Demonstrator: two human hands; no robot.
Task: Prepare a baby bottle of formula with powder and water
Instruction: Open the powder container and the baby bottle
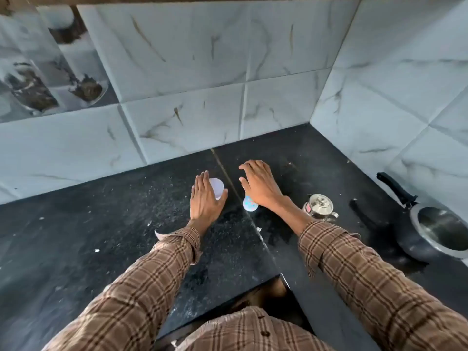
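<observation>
Both hands out over the black counter, nothing lifted yet.

Left hand: fingers straight and together, palm side against a white cup. Touching or just beside it, not wrapped. Can't see what's in the cup.

Right hand: fingers spread and slightly bent, hovering over the counter, gripping nothing. Whatever sits under the palm is hidden.

Bottle: small white piece with coloured dots, showing below the right thumb, between the two hands, right at the counter seam. Looks like the bottle or its top; too little is visible to say whether it's upright or capped.

Steel kettle just right of the right forearm, lid on. Open pot with black handle further right, near the wall.

Risks as I read it:
- Cup is light and the left hand is only flat against it, so a push tips or slides it.
- Right wrist sits nearly over the bottle, so a careless drop or sweep knocks it over.
- Right sleeve passes close to the kettle, and pulling the arm back could clip it.
- No powder tin in view.
</observation>
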